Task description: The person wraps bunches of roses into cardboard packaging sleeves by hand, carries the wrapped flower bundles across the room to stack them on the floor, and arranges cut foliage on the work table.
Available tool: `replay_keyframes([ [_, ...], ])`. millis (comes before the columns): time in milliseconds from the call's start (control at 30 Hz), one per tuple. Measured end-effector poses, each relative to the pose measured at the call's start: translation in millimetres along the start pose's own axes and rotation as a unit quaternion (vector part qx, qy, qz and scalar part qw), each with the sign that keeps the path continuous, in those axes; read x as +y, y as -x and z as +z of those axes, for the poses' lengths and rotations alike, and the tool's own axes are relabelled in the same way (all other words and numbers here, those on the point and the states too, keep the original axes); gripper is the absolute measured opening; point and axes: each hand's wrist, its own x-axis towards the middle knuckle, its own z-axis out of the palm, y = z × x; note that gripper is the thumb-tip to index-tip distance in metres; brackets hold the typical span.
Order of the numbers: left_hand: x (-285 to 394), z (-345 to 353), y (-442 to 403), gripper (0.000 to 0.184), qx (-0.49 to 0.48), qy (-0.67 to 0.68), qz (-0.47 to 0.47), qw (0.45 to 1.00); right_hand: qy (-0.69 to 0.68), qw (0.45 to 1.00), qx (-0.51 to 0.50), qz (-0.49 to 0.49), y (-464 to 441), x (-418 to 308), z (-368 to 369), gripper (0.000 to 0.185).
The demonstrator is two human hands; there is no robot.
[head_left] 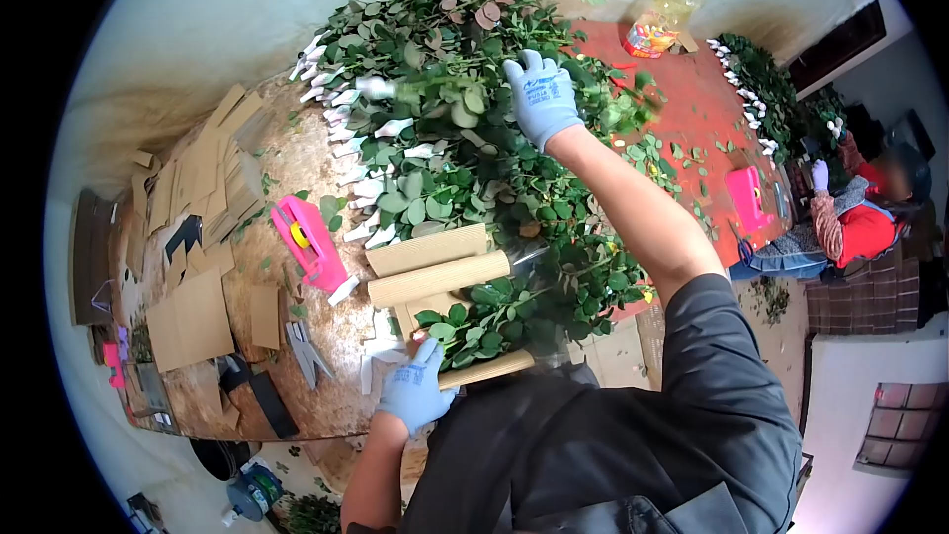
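Observation:
My right hand [542, 104], in a pale blue glove, is over the leafy heap with its fingers curled round a rose stem. That stem's white-capped head [376, 88] and its leaves [631, 111] are smeared by motion. Beneath lie many rose stems [435, 183], their heads in white sleeves pointing left. My left hand [413, 396], gloved too, grips the near edge of a corrugated cardboard wrap [489, 369]. Inside the wrap rests a leafy bunch [479, 331], partly hiding its floor. The wrap's far side [440, 277] curls up.
A pink tape dispenser [308, 242] stands left of the roses, with cardboard sheets [193, 316] and a grey clip-like tool [308, 354] near it. Another pink dispenser [748, 200] and a snack bag [652, 35] are on the red tabletop. A co-worker [855, 208] is at right.

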Motion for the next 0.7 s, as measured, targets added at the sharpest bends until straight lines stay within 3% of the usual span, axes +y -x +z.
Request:
replay_keyframes([
  [100, -2.7, 1.4, -0.6, 0.073, 0.004, -0.006, 0.004, 1.000, -0.084, 0.996, 0.020, 0.016, 1.9, 3.0, -13.0, 0.029],
  [167, -5.0, 6.1, 0.0, 0.073, 0.007, 0.001, 0.012, 1.000, -0.150, 0.978, 0.145, 0.005, 11.2, 0.3, -40.4, 0.021],
  [233, -4.8, 5.8, -0.5, 0.073, 0.000, 0.003, 0.007, 1.000, -0.187, 0.974, 0.128, 0.011, 33.3, -4.7, -74.2, 0.020],
  [300, 2.5, -2.8, -0.8, 0.074, -0.021, 0.007, -0.013, 1.000, -0.255, 0.955, 0.133, -0.075, 64.6, -8.5, -106.0, 0.021],
  [367, 1.4, 0.8, -0.1, 0.075, -0.017, 0.004, -0.024, 1.000, -0.309, 0.936, 0.070, -0.152, 102.3, -13.7, -123.7, 0.026],
  [400, -0.9, 4.7, -0.9, 0.075, -0.020, 0.021, -0.032, 0.999, -0.345, 0.924, 0.003, -0.166, 121.8, -16.6, -125.2, 0.020],
  [500, 2.7, -2.6, -2.5, 0.074, -0.066, 0.013, -0.052, 0.996, -0.364, 0.896, -0.138, -0.215, 181.2, -20.7, -105.0, 0.029],
  [700, 0.9, 0.8, -1.6, 0.077, -0.032, 0.015, -0.040, 0.999, -0.276, 0.921, -0.211, -0.178, 252.2, -16.4, -29.9, 0.024],
])
